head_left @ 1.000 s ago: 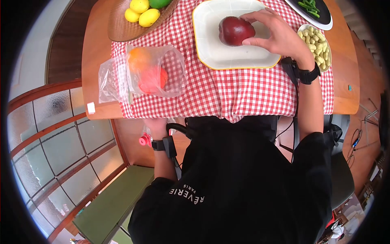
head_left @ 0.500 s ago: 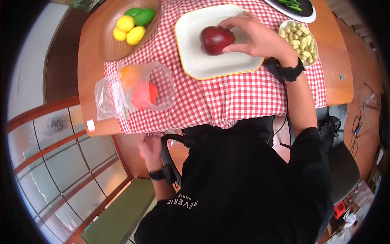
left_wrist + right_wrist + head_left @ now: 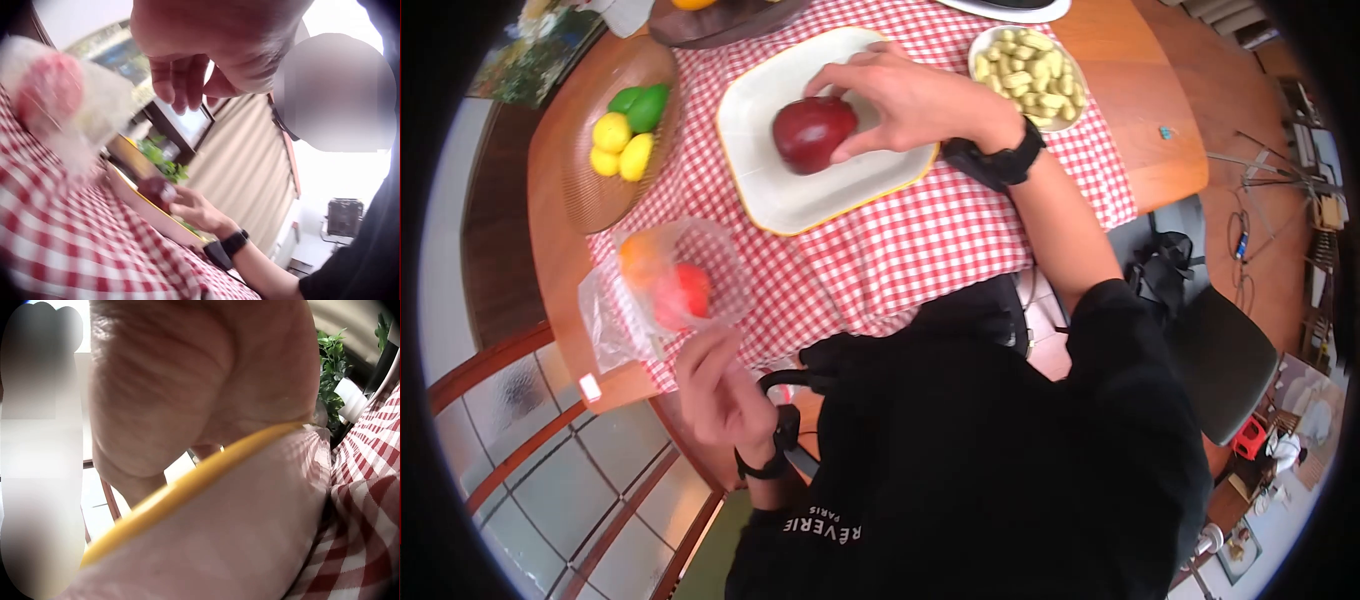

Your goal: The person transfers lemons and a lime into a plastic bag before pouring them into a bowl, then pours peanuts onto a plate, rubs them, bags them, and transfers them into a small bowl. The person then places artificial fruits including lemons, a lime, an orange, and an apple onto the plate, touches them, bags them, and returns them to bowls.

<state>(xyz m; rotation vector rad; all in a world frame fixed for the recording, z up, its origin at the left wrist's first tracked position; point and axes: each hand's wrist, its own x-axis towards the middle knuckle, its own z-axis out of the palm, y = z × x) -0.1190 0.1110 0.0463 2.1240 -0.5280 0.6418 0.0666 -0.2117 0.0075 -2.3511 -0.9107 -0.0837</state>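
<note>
My right hand (image 3: 905, 100) grips a dark red apple (image 3: 810, 136), thumb on its near side and fingers on its far side, inside a white tray (image 3: 785, 212) with a yellow rim. In the right wrist view the hand (image 3: 200, 375) looms behind the tray wall (image 3: 212, 531), and the apple is hidden. A clear plastic bag (image 3: 722, 262) with an orange fruit and a red fruit lies on the checkered cloth. Just nearer than it, my left hand (image 3: 722, 392) is raised at the table edge, fingers loosely bent and empty; in the left wrist view they hang down from the hand (image 3: 215, 37).
Yellow and green fruits fill a brown basket (image 3: 586, 205) at the left. A bowl of peanuts (image 3: 1032, 78) stands right of the tray. Behind are a dark dish (image 3: 725, 28) and a white-rimmed plate (image 3: 1040, 12). A small white piece (image 3: 590, 387) lies on the left table corner.
My left hand has risen from below the table edge towards the bag. My right hand keeps its grip on the apple in the tray. The head view has shifted and turned.
</note>
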